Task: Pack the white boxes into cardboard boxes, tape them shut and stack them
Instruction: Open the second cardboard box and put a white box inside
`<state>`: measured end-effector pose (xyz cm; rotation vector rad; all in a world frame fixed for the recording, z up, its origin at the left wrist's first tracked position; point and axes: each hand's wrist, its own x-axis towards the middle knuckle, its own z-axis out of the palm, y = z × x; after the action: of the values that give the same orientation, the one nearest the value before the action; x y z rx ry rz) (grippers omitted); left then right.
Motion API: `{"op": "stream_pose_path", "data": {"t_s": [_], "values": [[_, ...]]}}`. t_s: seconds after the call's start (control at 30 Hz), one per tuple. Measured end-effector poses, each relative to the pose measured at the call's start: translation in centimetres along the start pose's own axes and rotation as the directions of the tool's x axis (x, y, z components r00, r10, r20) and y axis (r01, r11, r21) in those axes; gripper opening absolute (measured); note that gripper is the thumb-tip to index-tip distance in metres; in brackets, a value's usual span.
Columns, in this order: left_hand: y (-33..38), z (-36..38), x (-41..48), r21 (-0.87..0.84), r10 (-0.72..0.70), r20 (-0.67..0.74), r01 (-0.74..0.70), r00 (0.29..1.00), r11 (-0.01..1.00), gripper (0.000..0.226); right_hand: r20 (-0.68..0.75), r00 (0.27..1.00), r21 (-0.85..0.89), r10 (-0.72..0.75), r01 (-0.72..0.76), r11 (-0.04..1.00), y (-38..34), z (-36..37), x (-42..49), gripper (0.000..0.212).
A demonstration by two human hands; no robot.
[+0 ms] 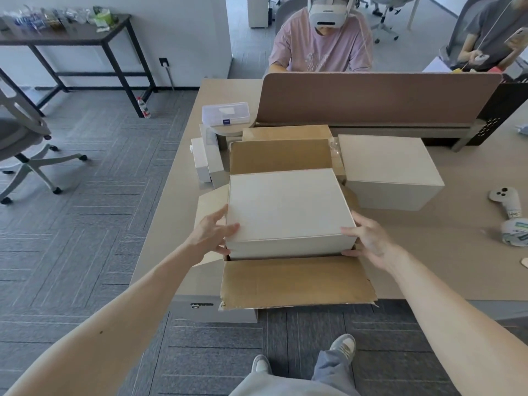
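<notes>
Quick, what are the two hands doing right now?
Left hand: holds the white box by its left side.
Right hand: holds the white box by its right side.

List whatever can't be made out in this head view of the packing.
- Head view: inside of the cardboard box, hidden by the white box in its opening.
- Head view: how far the left hand and right hand reach under the white box; it covers their fingers.
- Head view: label on the clear case, too small to read.
- Head view: items on the side table, blurred and small.
</notes>
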<state>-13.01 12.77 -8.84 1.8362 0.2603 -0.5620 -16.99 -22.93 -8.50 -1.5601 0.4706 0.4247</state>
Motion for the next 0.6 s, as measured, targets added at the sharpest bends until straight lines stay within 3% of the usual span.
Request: {"op": "stream_pose_path", "data": {"t_s": [0.27,0.37,0.47,0.6], "values": [[-0.5,1.5,1.4,0.329,-0.003,-0.116,0.041,0.993,0.943,0.075,-0.064,0.992,-0.328,-0.113,0.086,0.941,2.8,0.3,1.3,0.072],[-0.7,1.8,1.6,0.373,0.031,-0.188,0.042,0.982,0.927,0.067,-0.132,0.984,-0.364,-0.123,0.068,0.929,2.9,0.1,1.4,0.079],[-0.8,1.8,1.8,0.356,0.035,-0.272,0.067,0.962,0.932,0.050,-0.241,0.961,-0.310,-0.138,0.058,0.949,3.3,-0.3,1.7,0.071],[-1.1,1.9,1.8,0.330,0.033,-0.336,0.084,0.941,0.940,0.037,-0.325,0.927,-0.322,-0.187,0.078,0.943,3.9,0.1,1.7,0.044]]}}
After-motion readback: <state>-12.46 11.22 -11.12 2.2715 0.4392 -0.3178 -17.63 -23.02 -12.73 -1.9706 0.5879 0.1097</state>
